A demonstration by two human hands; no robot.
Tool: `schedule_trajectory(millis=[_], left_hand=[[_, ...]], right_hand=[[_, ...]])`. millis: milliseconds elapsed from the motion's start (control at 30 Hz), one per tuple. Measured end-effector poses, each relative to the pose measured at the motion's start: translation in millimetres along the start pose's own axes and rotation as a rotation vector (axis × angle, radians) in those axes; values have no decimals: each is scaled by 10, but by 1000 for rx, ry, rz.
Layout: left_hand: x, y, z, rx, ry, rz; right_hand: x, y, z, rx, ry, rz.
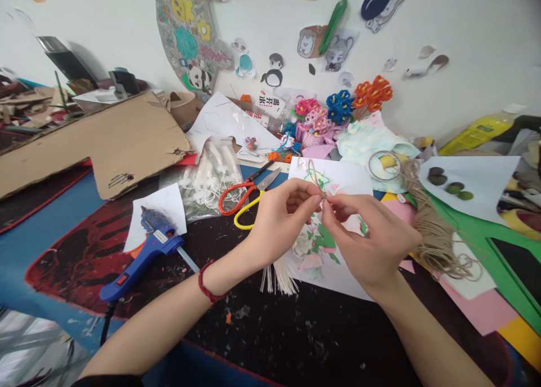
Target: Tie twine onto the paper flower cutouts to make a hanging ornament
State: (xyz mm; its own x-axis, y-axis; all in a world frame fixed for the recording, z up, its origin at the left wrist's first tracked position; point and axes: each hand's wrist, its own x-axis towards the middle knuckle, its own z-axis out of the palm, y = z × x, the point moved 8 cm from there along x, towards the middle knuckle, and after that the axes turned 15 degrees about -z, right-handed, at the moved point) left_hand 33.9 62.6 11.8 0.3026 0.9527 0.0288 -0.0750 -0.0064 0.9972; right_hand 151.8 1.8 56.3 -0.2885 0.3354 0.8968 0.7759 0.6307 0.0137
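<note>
My left hand (284,215) and my right hand (367,235) meet fingertip to fingertip above a white paper sheet (349,280). Both pinch a thin brown twine (313,170), which rises in a loop above the fingers; what lies right at the fingertips is mostly hidden. Below them, green and pink paper scraps (323,238) lie on the sheet. A white tassel (279,278) pokes out from under my left wrist. Scissors (243,200) with red and yellow handles rest behind my left hand. To the right of my right hand is a bundle of jute twine (435,235).
On the left, a blue glue gun (143,257) lies with its nozzle on white paper. Behind it are cut cardboard (139,133) and a plastic bag of tassels (213,176). Yarn flowers (338,106) stand at the back. A dark phone-like slab (518,271) lies at right.
</note>
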Motion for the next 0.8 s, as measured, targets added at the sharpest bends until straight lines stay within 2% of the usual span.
schedule_trajectory(millis=[600,800], left_hand=[[11,16,24,3,-32,10],[10,19,19,-26,-39,-1]], right_hand=[[-38,82,28,151,20,138],[-97,169,45,260,55,255]])
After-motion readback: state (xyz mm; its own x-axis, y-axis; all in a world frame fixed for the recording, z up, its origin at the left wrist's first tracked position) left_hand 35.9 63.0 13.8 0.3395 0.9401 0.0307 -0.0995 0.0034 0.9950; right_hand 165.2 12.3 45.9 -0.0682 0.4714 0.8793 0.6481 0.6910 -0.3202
